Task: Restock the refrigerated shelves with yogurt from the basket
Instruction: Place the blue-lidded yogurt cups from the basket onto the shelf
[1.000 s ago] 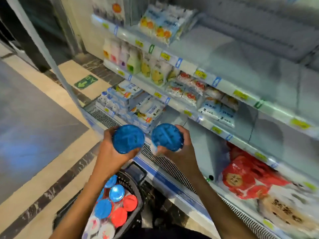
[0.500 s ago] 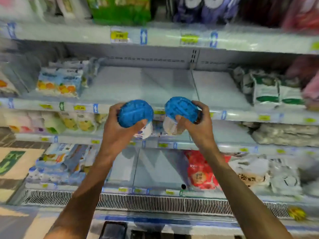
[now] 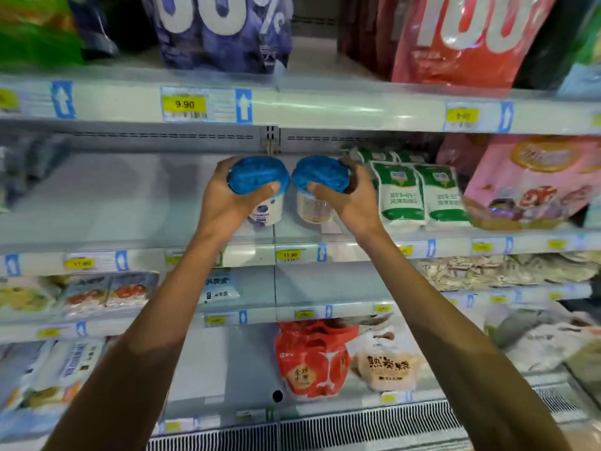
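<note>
While half a second ago they hung lower before the shelves, the left hand and right hand now grip two blue-lidded yogurt cups, one each, over the bare shelf.

We see two yogurt cups with ridged blue plastic lids: the left cup has a smooth white printed wall, the right cup a paler, slightly translucent one. The shelf beneath them looks like smooth, matt painted metal, its front edge a glossy strip holding paper price tags. Right of the cups, the green-and-white pouches are soft plastic film with a dull sheen. Above the shelf, the purple bag and red bag are glossy, crinkled film.
</note>
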